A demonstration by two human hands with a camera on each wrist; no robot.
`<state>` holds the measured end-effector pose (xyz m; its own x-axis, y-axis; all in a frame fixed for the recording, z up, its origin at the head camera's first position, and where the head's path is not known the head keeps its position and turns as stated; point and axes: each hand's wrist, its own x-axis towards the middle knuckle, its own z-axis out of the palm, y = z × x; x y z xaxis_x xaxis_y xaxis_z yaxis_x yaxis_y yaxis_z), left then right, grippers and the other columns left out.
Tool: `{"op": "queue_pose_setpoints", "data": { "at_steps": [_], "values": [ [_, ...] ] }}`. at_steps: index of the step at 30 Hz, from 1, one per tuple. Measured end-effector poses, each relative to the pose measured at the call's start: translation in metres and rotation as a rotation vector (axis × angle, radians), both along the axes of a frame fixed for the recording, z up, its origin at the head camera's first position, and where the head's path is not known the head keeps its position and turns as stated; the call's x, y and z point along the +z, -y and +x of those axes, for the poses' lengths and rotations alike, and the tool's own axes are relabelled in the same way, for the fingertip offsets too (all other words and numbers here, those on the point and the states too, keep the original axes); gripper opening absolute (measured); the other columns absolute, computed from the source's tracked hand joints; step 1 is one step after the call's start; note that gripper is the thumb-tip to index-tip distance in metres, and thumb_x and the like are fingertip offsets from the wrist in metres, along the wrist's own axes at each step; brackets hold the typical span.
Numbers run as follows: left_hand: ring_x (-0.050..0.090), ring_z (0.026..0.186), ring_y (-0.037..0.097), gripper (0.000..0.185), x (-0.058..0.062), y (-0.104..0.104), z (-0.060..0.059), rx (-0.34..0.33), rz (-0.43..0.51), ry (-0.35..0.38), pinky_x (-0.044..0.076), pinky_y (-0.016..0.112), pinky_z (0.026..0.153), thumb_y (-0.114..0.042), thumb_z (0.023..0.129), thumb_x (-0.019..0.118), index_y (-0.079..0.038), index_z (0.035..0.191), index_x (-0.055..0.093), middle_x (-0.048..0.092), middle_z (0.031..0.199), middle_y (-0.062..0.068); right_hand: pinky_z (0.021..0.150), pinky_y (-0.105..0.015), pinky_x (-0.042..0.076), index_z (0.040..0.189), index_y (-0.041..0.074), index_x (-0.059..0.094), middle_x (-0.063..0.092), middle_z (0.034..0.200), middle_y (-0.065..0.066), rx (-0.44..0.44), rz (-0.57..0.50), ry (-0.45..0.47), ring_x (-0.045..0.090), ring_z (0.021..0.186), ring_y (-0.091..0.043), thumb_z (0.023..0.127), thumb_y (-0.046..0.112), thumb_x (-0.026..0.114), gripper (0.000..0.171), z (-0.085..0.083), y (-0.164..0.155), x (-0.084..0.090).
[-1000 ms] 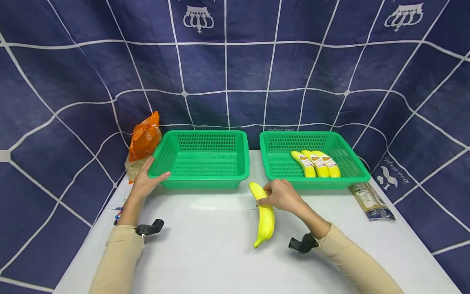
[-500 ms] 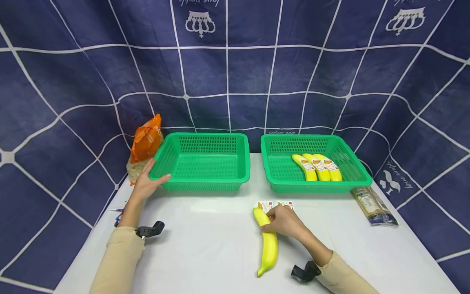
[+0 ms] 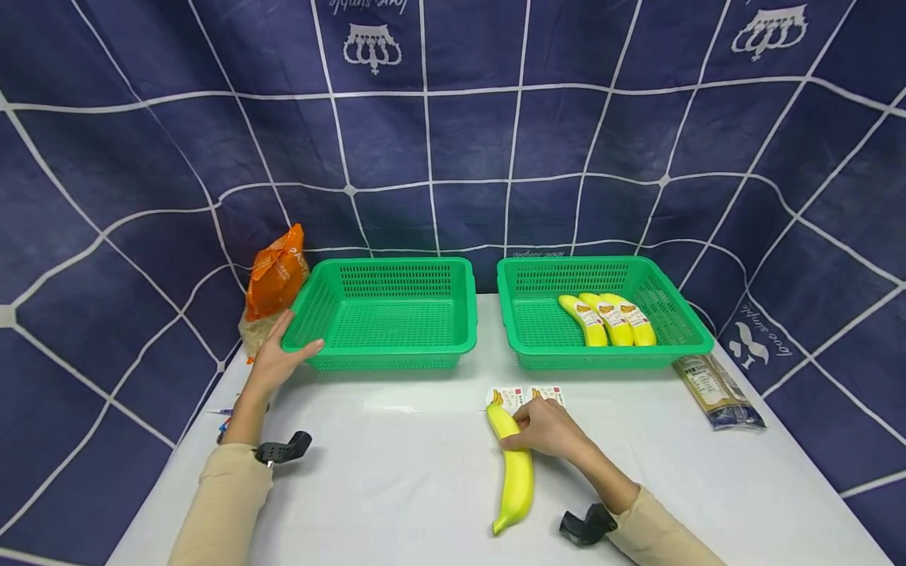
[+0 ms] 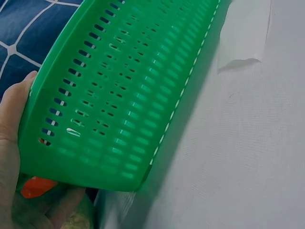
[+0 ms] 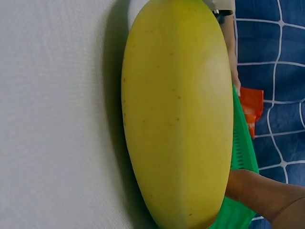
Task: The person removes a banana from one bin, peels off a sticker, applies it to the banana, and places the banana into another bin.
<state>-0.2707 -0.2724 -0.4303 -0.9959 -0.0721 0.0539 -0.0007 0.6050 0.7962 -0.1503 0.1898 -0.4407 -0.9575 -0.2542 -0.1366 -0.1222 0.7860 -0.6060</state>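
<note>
In the head view my right hand (image 3: 548, 428) holds a yellow banana (image 3: 517, 479) between thumb and fingers, near its upper end. The banana (image 5: 178, 114) fills the middle of the right wrist view, close over the white table. Two white stickers with banana prints (image 3: 507, 397) lie just beyond its tip, partly behind the hand. My left hand (image 3: 272, 358) rests at the near left corner of a green basket (image 3: 392, 360), thumb spread along the front and fingers straight along the side. In the left wrist view the thumb (image 4: 14, 102) touches the basket's rim.
A second green basket (image 3: 602, 360) at the right holds several bananas (image 3: 614, 321) with stickers on them. An orange bag (image 3: 274, 275) stands left of the first basket. A clear packet (image 3: 718, 391) lies at the far right. A blue checked curtain (image 3: 467, 134) hangs behind.
My right hand has moved the banana toward me, and the stickers have come into view beyond it. Over the last half second it has hardly moved. My left hand stays at the basket's corner.
</note>
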Motion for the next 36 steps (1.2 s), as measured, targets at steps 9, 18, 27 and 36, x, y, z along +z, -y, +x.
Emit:
{"op": "queue_pose_setpoints", "data": {
  "at_steps": [9,18,27,36],
  "values": [
    [0.017,0.148,0.045,0.095,0.004,-0.010,0.009,0.074,-0.067,-0.113,0.018,0.065,0.116,-0.046,0.084,0.073,-0.010,0.156,0.022,0.016,0.163,0.017,0.047,-0.020,0.015,0.055,0.016,0.048,0.031,0.050,0.008,-0.012,-0.013,0.021,0.026,0.048,-0.008,0.071,0.030,0.084,0.042,0.000,-0.002,0.002],
    [0.031,0.140,0.047,0.099,0.023,-0.070,0.051,-0.081,-0.239,-0.654,0.026,0.069,0.110,-0.028,0.063,0.089,-0.005,0.147,0.042,0.038,0.153,0.020,0.047,-0.021,0.014,0.054,0.017,0.048,0.029,0.051,0.008,-0.019,-0.006,0.022,0.026,0.049,-0.008,0.070,0.031,0.085,0.043,0.001,0.000,0.001],
    [0.035,0.143,0.035,0.100,0.020,-0.147,0.097,-0.402,-0.430,-0.521,0.038,0.058,0.110,-0.043,0.073,0.084,-0.010,0.152,0.033,0.037,0.156,0.011,0.047,-0.020,0.015,0.054,0.017,0.048,0.031,0.050,0.008,0.008,-0.019,0.022,0.026,0.048,-0.008,0.071,0.031,0.084,0.043,0.002,0.001,-0.001],
    [0.035,0.145,0.030,0.094,-0.011,-0.206,0.100,-0.622,-0.541,-0.306,0.034,0.044,0.117,-0.054,0.081,0.073,-0.006,0.152,0.034,0.036,0.157,0.009,0.047,-0.020,0.015,0.055,0.017,0.050,0.032,0.050,0.008,0.008,-0.006,0.020,0.027,0.048,-0.008,0.071,0.033,0.084,0.041,0.000,0.001,-0.002]
  ]
}}
